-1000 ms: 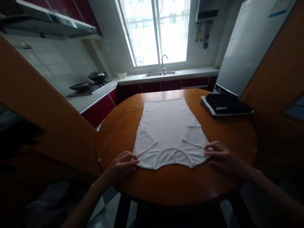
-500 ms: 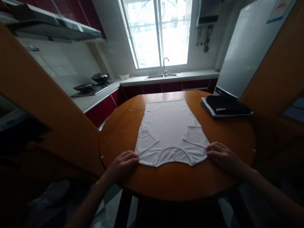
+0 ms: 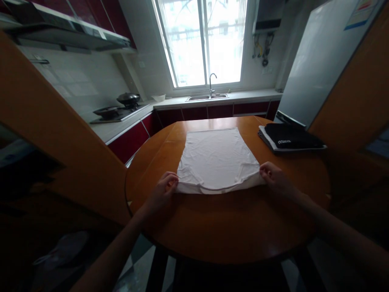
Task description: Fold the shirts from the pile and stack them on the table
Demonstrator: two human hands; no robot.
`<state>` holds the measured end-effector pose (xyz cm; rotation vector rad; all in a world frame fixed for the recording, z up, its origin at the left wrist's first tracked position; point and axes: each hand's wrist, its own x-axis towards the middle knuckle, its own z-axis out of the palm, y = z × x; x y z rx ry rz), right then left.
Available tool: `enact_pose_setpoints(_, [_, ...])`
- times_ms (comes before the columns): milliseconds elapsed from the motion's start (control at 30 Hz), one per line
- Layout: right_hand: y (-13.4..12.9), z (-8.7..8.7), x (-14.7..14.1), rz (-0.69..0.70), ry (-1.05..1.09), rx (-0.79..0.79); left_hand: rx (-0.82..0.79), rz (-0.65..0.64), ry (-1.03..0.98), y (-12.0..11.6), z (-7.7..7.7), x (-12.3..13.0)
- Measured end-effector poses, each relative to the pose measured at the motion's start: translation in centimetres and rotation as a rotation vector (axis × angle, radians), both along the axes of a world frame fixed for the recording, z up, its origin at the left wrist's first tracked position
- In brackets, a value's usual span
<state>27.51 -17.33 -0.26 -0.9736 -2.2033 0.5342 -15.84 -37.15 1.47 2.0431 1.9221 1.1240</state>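
Note:
A white T-shirt lies on the round wooden table, its hem toward the window. Its near end, with the collar and shoulders, is lifted and curls back over the body of the shirt. At the left corner of that end, my left hand pinches the fabric. My right hand pinches the opposite corner, fingers closed on the cloth. Between the two hands the raised edge sags slightly, and the neckline is mostly hidden.
A stack of folded clothes, black on top with white lettering, sits at the table's right. Beyond are a sink under the window, a stove with pans at left, and a fridge at right.
Both hands have lifted the shirt's shoulder end off the table and moved it away from me, toward the window. The collar, flat before, is now folding over.

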Motion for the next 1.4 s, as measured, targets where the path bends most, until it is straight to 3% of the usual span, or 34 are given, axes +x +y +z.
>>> enact_pose_setpoints(133, [1.9, -0.6, -1.7, -0.062, -0.058, -0.086, -0.098, 0.145, -0.018, 2.8, -1.5, -1.0])
enact_pose_setpoints(267, [2.4, -1.5, -2.2, -0.088, -0.100, -0.114, -0.151, 0.156, -0.002, 3.3, -2.2, -1.6])
enact_pose_setpoints(500, [2.7, -1.5, -1.0, -0.134, -0.084, -0.167, -0.202, 0.177, -0.040, 1.9, -1.3, -2.0])
enact_pose_setpoints(667, [3.3, -1.0, -0.7, -0.062, -0.073, -0.234, -0.247, 0.142, -0.082, 2.0, -1.1, -2.2])
enact_pose_setpoints(900, [4.6, 2.0, -1.3, -0.054, 0.104, -0.197, -0.078, 0.154, -0.135, 3.3, 1.2, -2.6])
enact_pose_setpoints(1033, [7.4, 4.2, -2.4, -0.105, 0.149, -0.103, 0.021, 0.209, -0.140, 6.1, 3.1, -4.1])
enact_pose_setpoints(1133, [10.6, 4.6, -3.9, -0.132, 0.189, -0.066, 0.068, 0.226, -0.182, 9.6, 3.5, -5.6])
enact_pose_setpoints(1267, [15.0, 3.0, -6.5, -0.137, 0.215, -0.109, 0.072, 0.239, -0.215, 14.4, 2.0, -7.2])
enact_pose_setpoints(1400, [17.6, 0.0, -8.4, -0.143, 0.117, -0.216, -0.023, 0.265, -0.155, 16.9, -0.8, -8.1])
